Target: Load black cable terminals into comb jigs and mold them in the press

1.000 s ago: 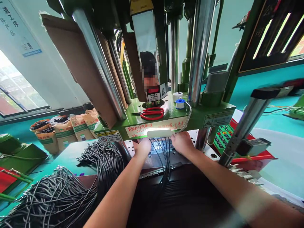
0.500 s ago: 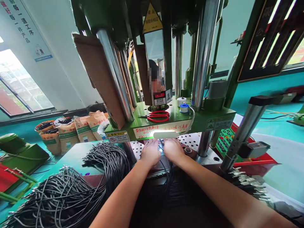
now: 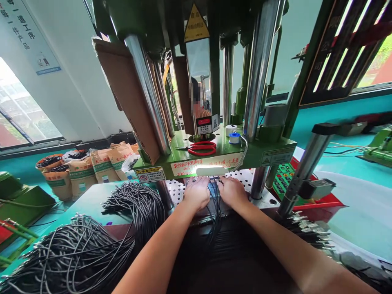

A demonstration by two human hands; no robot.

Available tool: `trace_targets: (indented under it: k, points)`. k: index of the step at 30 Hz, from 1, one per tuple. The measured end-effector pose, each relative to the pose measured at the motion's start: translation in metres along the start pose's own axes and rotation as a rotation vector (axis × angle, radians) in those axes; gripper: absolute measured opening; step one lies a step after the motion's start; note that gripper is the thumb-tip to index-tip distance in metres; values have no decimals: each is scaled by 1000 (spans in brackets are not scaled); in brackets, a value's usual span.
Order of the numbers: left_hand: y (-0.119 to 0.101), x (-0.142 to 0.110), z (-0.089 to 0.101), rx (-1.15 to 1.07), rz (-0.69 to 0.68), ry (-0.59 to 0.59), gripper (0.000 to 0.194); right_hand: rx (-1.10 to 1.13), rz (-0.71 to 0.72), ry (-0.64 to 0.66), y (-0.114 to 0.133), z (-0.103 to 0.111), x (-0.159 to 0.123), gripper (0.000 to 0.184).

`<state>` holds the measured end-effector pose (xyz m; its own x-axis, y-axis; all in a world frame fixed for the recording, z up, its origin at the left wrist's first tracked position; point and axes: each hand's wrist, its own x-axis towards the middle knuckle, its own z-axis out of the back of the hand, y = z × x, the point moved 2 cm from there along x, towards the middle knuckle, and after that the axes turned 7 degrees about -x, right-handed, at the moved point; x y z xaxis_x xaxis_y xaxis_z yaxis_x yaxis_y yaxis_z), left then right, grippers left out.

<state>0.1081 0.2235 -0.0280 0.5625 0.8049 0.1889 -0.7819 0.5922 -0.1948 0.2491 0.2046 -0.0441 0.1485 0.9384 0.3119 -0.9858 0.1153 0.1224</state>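
Beneath the green press plate, my left hand [image 3: 196, 193] and my right hand [image 3: 234, 192] rest on either side of a metal mold plate [image 3: 213, 188]. Several thin black cables [image 3: 216, 208] run from between the hands over the mold's front edge towards me. The fingers of my left hand are bent forward and pressed together near the cable ends. My right hand's fingers are also curled, its thumb side nearest the cables. What the fingertips hold is hidden by the hands and the glare.
Piles of black cables [image 3: 82, 253] lie to my left, with more cable ends [image 3: 312, 234] at right. On the press plate [image 3: 180, 143] are red-handled scissors [image 3: 202, 148] and a blue-white spool [image 3: 234, 138]. Steel columns [image 3: 150, 96] flank the work area. Filled sacks [image 3: 81, 171] stand behind left.
My hands have moved apart, the right hand shifting rightward, so more of the mold and the cables shows between them. The view has shifted slightly.
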Motion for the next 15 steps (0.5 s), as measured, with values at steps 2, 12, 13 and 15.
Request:
trace_targets:
  k: [2, 12, 13, 15]
  points:
    - [3, -1, -2, 2, 6, 6, 49, 1, -6, 16, 0, -2, -1, 34]
    - [-7, 12, -2, -14, -91, 48, 52, -5, 43, 73, 1, -1, 7, 25]
    - [-7, 14, -3, -22, -93, 49, 52, -9, 56, 80, 1, 0, 8, 24]
    - [-6, 16, -5, -40, -84, 49, 50, -19, 76, 98, 0, -1, 10, 23]
